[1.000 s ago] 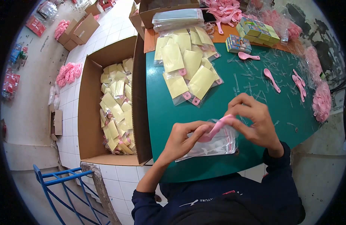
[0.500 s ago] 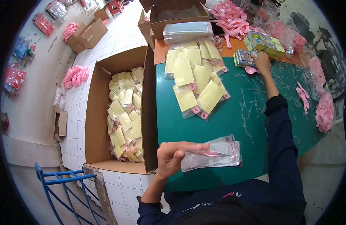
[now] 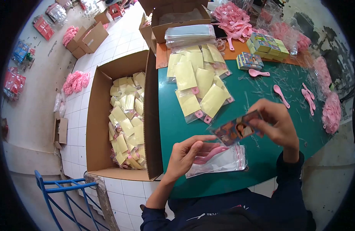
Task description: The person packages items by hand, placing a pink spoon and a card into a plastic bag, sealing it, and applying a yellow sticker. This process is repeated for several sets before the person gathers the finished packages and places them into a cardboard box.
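Note:
My left hand (image 3: 187,154) is closed around a pink spoon (image 3: 211,155), holding it over a pile of clear plastic bags (image 3: 231,161) near the table's front edge. In my right hand (image 3: 275,123) is a printed picture card (image 3: 235,130), pinched between thumb and fingers. The card is tilted just above the spoon and overlaps the bags in this view. Beyond it lie packed bags with yellow cards (image 3: 206,82) and pink ends showing.
A large carton (image 3: 95,127) with more packed bags stands left of the green table (image 3: 208,186). Card stacks (image 3: 250,61), a loose spoon (image 3: 281,96) and a pink spoon heap (image 3: 233,19) lie toward the back right. A blue metal frame (image 3: 66,184) is at lower left.
My right hand has come back from the card stacks with a picture card, toward my left hand. The left hand has turned slightly, so the pink spoon shows more clearly.

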Demonstrator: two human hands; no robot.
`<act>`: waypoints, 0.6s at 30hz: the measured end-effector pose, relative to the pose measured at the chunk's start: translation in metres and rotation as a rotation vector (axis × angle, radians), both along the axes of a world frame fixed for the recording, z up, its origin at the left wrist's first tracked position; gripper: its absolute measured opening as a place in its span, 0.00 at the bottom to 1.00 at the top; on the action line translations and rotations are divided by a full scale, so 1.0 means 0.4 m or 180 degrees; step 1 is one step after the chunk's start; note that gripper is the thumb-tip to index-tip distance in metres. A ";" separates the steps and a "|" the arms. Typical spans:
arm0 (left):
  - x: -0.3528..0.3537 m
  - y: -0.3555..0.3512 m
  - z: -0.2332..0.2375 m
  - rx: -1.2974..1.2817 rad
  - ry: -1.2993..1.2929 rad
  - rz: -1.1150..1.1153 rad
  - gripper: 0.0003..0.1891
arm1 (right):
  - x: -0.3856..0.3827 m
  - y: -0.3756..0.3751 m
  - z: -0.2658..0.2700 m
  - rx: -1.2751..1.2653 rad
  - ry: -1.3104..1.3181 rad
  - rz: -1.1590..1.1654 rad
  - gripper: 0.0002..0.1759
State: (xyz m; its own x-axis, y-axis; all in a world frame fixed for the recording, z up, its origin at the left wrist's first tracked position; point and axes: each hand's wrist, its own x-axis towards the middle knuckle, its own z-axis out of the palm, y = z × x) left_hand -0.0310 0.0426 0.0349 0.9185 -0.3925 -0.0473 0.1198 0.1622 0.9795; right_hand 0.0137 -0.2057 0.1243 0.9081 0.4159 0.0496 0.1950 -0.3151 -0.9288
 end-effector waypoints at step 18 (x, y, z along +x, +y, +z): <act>-0.065 -0.044 0.017 0.1084 -0.0935 -0.0224 0.14 | -0.116 0.020 -0.026 -0.1053 -0.0888 0.0927 0.09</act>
State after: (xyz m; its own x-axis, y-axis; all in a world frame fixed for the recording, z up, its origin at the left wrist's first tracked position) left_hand -0.0572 0.0249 0.0419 0.8839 -0.4617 0.0741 -0.1721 -0.1738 0.9696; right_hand -0.0325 -0.1975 0.1138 0.7234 0.6836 0.0964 0.5443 -0.4788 -0.6888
